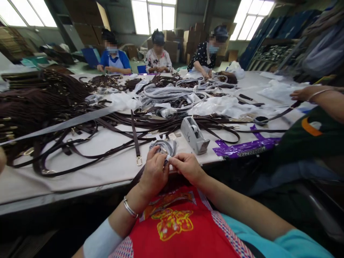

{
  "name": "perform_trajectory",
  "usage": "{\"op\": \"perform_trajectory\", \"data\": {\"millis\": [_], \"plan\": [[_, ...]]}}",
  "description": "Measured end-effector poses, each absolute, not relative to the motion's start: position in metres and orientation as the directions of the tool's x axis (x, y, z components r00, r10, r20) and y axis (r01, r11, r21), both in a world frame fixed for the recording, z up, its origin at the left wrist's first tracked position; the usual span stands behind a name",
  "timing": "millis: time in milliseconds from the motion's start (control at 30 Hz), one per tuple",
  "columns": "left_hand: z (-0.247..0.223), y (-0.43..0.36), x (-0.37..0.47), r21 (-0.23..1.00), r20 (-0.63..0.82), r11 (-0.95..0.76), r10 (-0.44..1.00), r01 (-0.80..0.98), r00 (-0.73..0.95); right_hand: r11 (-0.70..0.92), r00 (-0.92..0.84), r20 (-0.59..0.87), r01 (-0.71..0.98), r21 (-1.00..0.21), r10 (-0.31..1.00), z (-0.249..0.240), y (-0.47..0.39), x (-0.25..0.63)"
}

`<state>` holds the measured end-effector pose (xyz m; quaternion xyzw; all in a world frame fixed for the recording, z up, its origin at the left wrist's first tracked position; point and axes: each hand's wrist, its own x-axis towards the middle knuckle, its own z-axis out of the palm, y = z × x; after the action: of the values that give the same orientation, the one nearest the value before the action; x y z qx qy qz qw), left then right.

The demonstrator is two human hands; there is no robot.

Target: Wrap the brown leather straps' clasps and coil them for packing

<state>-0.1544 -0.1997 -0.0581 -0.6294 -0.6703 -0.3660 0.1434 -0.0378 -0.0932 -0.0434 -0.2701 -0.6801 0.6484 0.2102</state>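
My left hand [153,173] is closed around a dark brown strap, part of which trails out below the wrist at the table's front edge. My right hand [187,167] pinches a small white piece of wrapping [168,157] where the two hands meet; the fingers hide most of it. Just beyond them lies a coil of clear-grey plastic strip [167,146]. A grey tape dispenser [194,136] stands to the right of the coil. Left of it, a short brown strap with a gold clasp [139,160] lies on the table.
Long brown straps [118,125] and white plastic strips [172,94] cover the table [88,179]. A large strap pile [40,100] rises at left. Purple tape [244,146] marks the right edge. Three people sit opposite; another person's hand [302,94] holds a strap at right.
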Motion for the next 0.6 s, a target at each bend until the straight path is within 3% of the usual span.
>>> {"op": "perform_trajectory", "data": {"millis": [367,600], "plan": [[-0.070,-0.197,-0.155,0.233,0.680,-0.022,0.719,0.972,-0.147,-0.216,-0.648,-0.260,0.149,-0.965,0.716,-0.067,-0.093,-0.050],[-0.100,-0.188,-0.183,0.125,0.738,-0.093,0.674,0.988,-0.029,-0.301,-0.691,-0.373,0.230,-0.925,0.619,-0.067,-0.084,-0.051]]}}
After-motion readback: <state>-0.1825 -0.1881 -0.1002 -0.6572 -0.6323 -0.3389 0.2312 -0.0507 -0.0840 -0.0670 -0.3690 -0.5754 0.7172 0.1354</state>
